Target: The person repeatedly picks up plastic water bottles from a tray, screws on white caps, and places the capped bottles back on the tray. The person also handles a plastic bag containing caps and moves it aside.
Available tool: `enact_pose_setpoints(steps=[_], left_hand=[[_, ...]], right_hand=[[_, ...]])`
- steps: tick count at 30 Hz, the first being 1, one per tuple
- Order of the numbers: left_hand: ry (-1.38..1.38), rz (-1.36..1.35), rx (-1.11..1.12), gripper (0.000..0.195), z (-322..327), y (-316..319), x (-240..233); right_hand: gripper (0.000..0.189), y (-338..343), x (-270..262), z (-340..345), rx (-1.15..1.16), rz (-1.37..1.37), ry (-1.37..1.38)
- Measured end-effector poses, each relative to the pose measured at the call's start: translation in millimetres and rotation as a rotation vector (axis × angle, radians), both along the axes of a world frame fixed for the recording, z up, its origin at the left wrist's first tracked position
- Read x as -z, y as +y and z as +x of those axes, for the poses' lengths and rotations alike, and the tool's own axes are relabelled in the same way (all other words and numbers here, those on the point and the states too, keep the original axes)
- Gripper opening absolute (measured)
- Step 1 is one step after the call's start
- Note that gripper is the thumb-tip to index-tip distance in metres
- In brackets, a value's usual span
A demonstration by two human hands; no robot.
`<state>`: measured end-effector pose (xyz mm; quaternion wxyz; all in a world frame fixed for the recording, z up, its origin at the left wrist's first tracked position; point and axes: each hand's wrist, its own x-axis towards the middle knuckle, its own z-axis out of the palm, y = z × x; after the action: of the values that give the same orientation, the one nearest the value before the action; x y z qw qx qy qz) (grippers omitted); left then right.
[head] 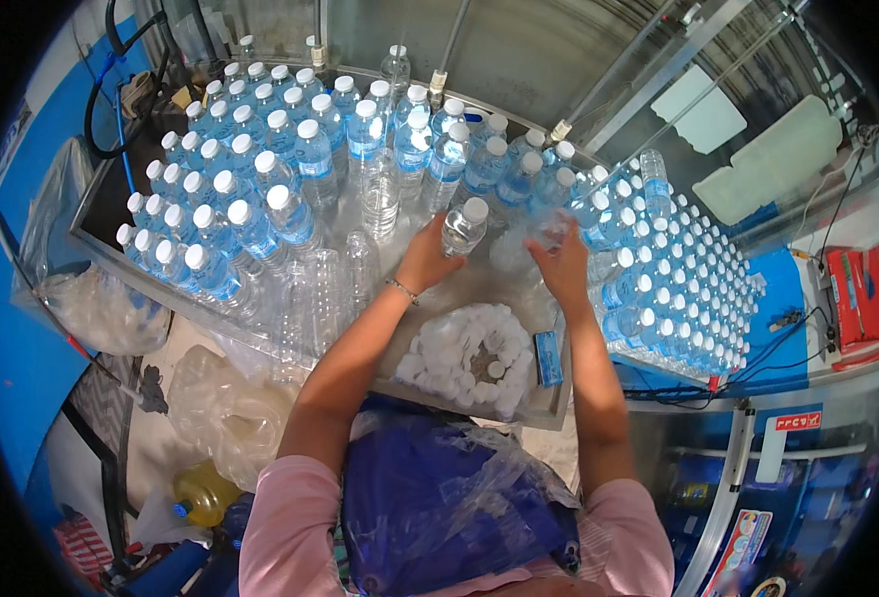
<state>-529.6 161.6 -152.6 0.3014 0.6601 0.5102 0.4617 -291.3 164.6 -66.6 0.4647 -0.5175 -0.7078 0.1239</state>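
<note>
My left hand (430, 257) grips a transparent plastic bottle (464, 230) with a white cap, held upright over the metal tray table; no blue label shows on it. My right hand (561, 261) is blurred, thumb and fingers spread, beside blurred transparent plastic (551, 224); whether it holds this is unclear. Beyond both hands stand rows of capped water bottles (365, 130) with blue labels. An uncapped, unlabelled bottle (379, 195) stands left of my left hand. Several unlabelled bottles (325, 291) lie nearby. White caps (476, 358) sit heaped in a transparent bag near the table's front edge.
A blue box (548, 358) lies right of the caps. More labelled bottles (670, 276) crowd the right side. The tray table's metal rim (178, 287) runs along the left. A dark blue plastic-covered object (447, 485) is against my body. Plastic bags (226, 410) lie at lower left.
</note>
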Motion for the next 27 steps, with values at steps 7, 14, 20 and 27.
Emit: enact_pose_setpoints(steps=[7, 14, 20, 27], left_hand=[[-0.019, 0.022, 0.017, 0.082, 0, 0, -3], [-0.029, 0.068, 0.016, 0.081, 0, -3, -5], [-0.023, 0.05, -0.026, 0.077, 3, -4, -6], [-0.071, 0.047, -0.053, 0.079, 13, -4, -8]], right_hand=[[0.063, 12, 8, 13, 0.011, -0.495, 0.216], [0.05, 10, 91, 42, -0.363, -1.41, 1.587], [0.063, -10, 70, 53, -0.521, -1.292, 1.831], [0.068, -23, -18, 25, -0.19, -0.743, 0.583]])
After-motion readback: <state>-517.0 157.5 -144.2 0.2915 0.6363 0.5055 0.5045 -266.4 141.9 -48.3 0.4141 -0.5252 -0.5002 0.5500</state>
